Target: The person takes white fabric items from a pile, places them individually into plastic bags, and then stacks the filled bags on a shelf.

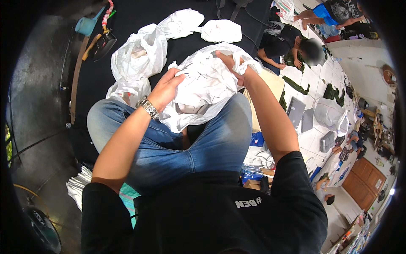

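Observation:
A white plastic bag (190,118) lies across my lap, with a crumpled white sheet bearing dark marks (203,79) in its mouth. My left hand (166,89) pinches the left edge of the sheet between thumb and fingers. My right hand (233,65) is at the bag's far right side, partly inside it, with a handle loop over the wrist; what its fingers hold is hidden. Beyond the lap, a filled white plastic bag (139,54) stands at the left, another bag (131,90) sits by my left knee, and two white bundles (182,23) (221,31) lie farther off.
A blue dipper (86,26) and a wooden-handled tool (92,47) lie at the far left on the black surface. Folded white material (77,187) is beside my left hip. At the right, people work on a tiled floor among dark cloths (295,85), laptops (296,111) and a white sack (330,116).

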{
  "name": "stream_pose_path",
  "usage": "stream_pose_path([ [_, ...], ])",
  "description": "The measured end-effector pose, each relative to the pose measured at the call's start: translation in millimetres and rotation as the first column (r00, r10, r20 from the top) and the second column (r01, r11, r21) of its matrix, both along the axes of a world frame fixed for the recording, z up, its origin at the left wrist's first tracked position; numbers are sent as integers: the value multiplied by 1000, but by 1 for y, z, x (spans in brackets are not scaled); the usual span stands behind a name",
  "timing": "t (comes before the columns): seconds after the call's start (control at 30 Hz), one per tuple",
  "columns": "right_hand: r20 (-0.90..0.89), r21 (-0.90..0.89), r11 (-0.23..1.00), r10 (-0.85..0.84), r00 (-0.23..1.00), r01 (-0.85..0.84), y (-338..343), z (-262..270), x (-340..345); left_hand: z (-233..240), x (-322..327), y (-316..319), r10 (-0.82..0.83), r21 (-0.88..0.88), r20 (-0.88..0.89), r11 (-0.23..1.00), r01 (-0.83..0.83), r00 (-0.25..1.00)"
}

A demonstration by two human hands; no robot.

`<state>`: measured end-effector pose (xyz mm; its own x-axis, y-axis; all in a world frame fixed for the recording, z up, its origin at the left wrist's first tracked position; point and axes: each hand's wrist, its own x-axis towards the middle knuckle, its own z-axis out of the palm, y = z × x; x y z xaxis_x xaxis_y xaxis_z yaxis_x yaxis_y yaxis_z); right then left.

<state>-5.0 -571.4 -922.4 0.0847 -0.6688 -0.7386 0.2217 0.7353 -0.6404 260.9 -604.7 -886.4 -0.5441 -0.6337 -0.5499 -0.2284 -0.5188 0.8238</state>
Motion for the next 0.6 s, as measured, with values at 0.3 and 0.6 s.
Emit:
stream_pose_path([
  [0.3,-83,-63,998,-3,997,-2,6,-28,-10,-37,14,-6,213,-579,346,815,29,914],
  [0.6,-952,222,658,307,-12,-719,27,-51,-4,-71,11,1,102,-666,457,698,264,883],
])
